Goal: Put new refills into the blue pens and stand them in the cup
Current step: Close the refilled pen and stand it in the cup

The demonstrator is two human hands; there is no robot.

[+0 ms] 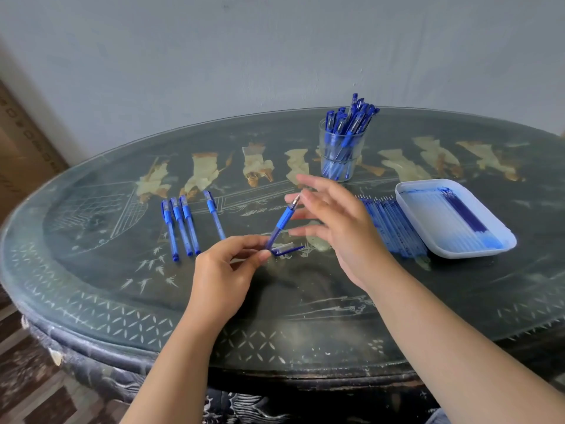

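My left hand [227, 264] pinches the lower end of a blue pen [282, 221] that tilts up to the right, its metal tip uppermost. A blue cap [289, 250] lies on the table just right of my left fingertips. My right hand [333, 221] hovers beside the pen tip with fingers spread and straight, holding nothing. A clear glass cup [339, 151] stands behind, filled with several capped blue pens. Several more blue pens [183, 224] lie in a row at the left. A row of refills [394, 228] lies right of my right hand.
A white plastic tray [452, 218] holding more refills sits at the right, touching the refill row. The dark oval table [305, 301] has a glass top and a painted pattern. A grey wall stands behind it, and a cardboard box [21, 142] leans at the far left.
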